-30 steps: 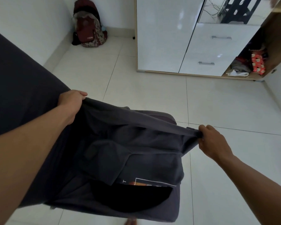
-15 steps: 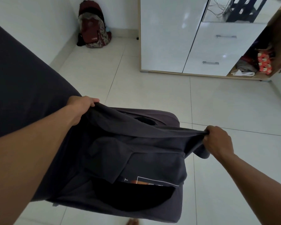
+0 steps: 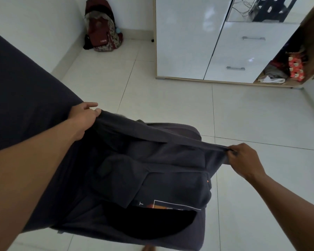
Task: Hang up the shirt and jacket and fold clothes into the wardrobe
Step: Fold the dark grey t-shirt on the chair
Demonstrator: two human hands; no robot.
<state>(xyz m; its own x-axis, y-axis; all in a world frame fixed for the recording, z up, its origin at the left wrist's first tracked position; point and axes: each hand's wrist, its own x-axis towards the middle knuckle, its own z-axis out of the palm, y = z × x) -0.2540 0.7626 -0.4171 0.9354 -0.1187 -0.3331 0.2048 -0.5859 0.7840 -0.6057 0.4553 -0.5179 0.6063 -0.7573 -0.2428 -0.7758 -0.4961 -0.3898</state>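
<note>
The glossy white wardrobe point(image 3: 188, 42) stands at one o'clock, its open wooden bay holding a few loose items; hanging and folding look mostly undone. At six o'clock the dark grey garment point(image 3: 152, 169), soft matte knit with a printed panel, hangs stretched taut along its top edge. The left hand point(image 3: 83, 115) grips one corner at ten o'clock; the right hand point(image 3: 243, 160) pinches the other at three.

Left grip point(image 3: 83, 116) and right grip point(image 3: 243, 160) (held well apart) each pinch the shirt point(image 3: 152, 169).
</note>
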